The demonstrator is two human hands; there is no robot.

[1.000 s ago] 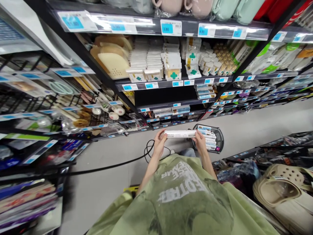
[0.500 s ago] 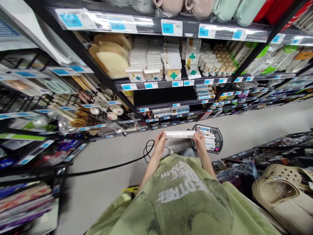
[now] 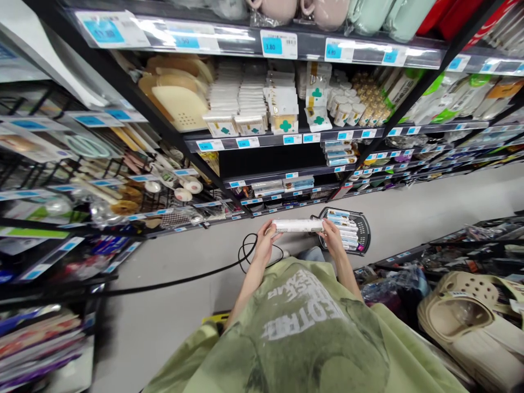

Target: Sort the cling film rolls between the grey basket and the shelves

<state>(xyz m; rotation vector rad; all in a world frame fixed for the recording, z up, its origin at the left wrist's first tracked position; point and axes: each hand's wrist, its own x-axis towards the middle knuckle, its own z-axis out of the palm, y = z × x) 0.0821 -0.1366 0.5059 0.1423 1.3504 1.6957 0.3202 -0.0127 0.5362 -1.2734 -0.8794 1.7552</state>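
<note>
A: Where's the white package [image 3: 297, 226]?

B: Out in front of the shirt [image 3: 303, 327], nearly level! Left hand [image 3: 265, 239] is closed around its nine o'clock end, right hand [image 3: 331, 234] around the three o'clock end.

A: So which step is this?

B: A two-handed hold, maybe a look at the package; that's my reading.

A: And a move from here calls for?

B: Support at both ends, I'd judge, until one hand alone has it securely.

A: Edges?

B: Shelf edge [image 3: 270, 141] at twelve, apart from the package. Black basket [image 3: 364, 226] at three, near the right hand, wrapped packs [image 3: 347, 233] lying inside. Beige shoes [image 3: 462, 316] crowd four o'clock.

A: Open room?

B: Floor [image 3: 164, 338] towards seven, though a black cable [image 3: 184, 279] crosses there and loops near the left hand; touching or not, I can't tell.
</note>
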